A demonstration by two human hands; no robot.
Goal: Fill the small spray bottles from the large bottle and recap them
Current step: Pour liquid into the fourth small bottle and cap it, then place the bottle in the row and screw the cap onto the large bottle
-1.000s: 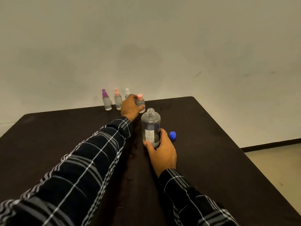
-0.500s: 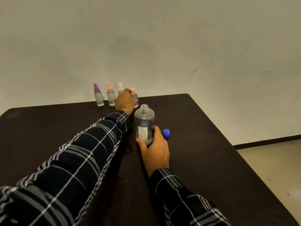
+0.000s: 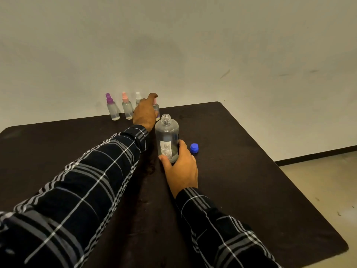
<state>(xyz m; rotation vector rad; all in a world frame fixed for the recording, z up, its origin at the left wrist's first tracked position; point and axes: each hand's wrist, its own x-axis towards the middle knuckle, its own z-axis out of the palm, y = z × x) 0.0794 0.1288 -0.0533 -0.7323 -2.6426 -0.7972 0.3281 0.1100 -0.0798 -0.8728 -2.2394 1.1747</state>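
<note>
Four small spray bottles stand at the far edge of the desk, upper left of centre: purple-capped bottle, pink-capped bottle, white-capped bottle and the fourth spray bottle, gripped by my left hand. Its pink cap showed a second ago; now my fingers curl over it, so uncapping is probably starting. My right hand stays clamped round the large bottle mid-frame, neck open, blue cap lying just right. No pour yet.

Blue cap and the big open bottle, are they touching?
Apart. The head view shows the blue cap lying beside the large bottle, with part of the right hand between them.
</note>
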